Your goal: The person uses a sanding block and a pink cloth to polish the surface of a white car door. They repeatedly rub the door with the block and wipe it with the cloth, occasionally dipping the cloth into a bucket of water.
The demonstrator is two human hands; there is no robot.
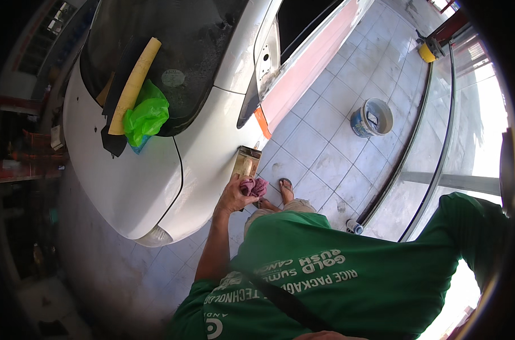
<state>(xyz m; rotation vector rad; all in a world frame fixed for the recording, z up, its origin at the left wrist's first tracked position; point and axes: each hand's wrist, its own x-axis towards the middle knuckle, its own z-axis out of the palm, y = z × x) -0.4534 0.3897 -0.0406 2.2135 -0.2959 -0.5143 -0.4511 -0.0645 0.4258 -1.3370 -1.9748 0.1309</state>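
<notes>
Left hand (234, 195) was out at the white car's front fender (209, 164), fingers curled shut round a crumpled pink rag (254, 186) — rag bunched against the lower edge of the panel, just beside a small tan block-like tool (245, 164) resting at the fender's edge; could not tell exactly what that tool was. Right hand out of view — the sleeve of the green shirt (473, 226) ran off to the right rim, so its fingers could not be seen. Person's sandalled foot (285, 190) stood on the tiled floor (325, 164), just right of the rag. Car door (308, 56) stood open, with an orange strip (262, 122) at the gap between door and fender. On the windscreen (200, 51) lay a long yellowish roll (134, 85) on dark sheet material, with a green plastic bag (147, 116) bunched beside it. A round bucket (372, 118) sat on the tiles well apart from the hand, and a small can (354, 226) lay near a floor rail (405, 164). A yellow object (427, 52) sat at the far end of the rail.
</notes>
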